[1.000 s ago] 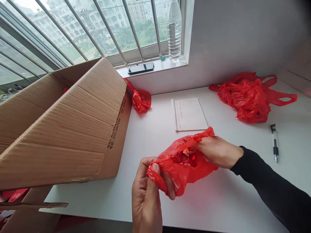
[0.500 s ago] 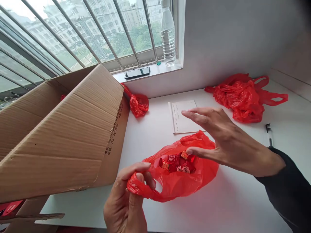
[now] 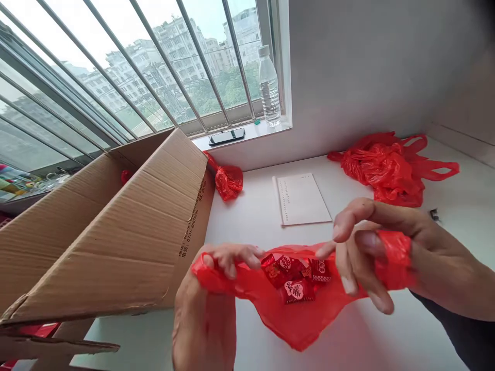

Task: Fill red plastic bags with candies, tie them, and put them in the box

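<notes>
A thin red plastic bag (image 3: 294, 314) hangs stretched between my two hands above the white table (image 3: 367, 340). Several red wrapped candies (image 3: 296, 275) lie inside it. My left hand (image 3: 209, 304) grips one handle of the bag, fingers curled over the plastic. My right hand (image 3: 382, 257) has the other handle looped around its thumb and fingers, the fingers partly spread.
A large open cardboard box (image 3: 104, 226) lies tilted at the left. A notepad (image 3: 301, 198) rests behind the bag, a tied red bag (image 3: 228, 180) by the box, a pile of red bags (image 3: 386, 165) at back right. A phone (image 3: 227, 136) and water bottle (image 3: 269, 87) stand on the sill.
My right hand went from open above the bag to hooked into its handle. Both hands have lifted and pulled the bag taut. The view tilted upward.
</notes>
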The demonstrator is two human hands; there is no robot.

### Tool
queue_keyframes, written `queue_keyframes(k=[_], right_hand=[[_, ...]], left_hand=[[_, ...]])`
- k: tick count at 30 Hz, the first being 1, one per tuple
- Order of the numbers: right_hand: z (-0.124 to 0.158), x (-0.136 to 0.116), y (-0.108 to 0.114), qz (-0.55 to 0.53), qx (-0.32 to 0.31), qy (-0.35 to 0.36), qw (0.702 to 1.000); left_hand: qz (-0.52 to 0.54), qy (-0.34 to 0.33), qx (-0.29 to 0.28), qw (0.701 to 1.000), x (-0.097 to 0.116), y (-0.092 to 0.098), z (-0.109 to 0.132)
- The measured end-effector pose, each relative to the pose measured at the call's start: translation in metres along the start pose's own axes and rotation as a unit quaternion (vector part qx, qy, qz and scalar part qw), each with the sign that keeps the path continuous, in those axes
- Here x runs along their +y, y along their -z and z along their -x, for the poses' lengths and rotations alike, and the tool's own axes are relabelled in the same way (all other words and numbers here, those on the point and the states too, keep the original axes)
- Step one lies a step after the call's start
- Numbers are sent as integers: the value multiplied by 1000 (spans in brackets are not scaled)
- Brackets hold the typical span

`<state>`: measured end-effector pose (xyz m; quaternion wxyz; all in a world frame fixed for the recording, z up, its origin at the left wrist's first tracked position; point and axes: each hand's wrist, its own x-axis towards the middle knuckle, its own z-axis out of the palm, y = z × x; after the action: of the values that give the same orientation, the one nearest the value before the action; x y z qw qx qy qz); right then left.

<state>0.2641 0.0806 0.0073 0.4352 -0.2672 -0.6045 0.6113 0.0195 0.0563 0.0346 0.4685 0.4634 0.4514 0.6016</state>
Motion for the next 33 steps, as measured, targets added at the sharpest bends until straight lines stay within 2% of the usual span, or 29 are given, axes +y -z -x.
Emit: queue_keyframes(k=[1,3,5,7,10,14,18,22,26,30,33], right_hand=[[-1,1,-2,-44,-7,-10,999],[-6,5,-4,-95,21,-7,995],[-10,10,-1,-115,73,8,991],[-13,17,3,-110,106,9,988],[-14,23,6,-61,131,-2,989],[-13,17,-9,97,145,9,985],[-15,9,-30,227,147,35,962],[-16,11,-34,208,160,36,964],[-13,12,-32,175,129,9,976],[-10,6,-28,222,96,44,969],[-10,2,-24,267,137,68,952]], left_hand=[[43,42,-36,998,-2,-2,-5],[81,107,-67,989,-7,-5,-15],[80,156,-64,982,-11,-10,-24],[89,175,-60,979,-13,-14,-28],[107,168,-72,977,-14,-20,-27],[8,124,-89,988,-22,-30,-17],[-52,125,-169,976,-25,-41,-8],[-58,134,-251,957,-14,-43,0],[-110,134,-315,933,-12,-45,2],[-58,115,-307,943,-26,-45,-3],[-17,96,-282,954,-31,-43,-8]])
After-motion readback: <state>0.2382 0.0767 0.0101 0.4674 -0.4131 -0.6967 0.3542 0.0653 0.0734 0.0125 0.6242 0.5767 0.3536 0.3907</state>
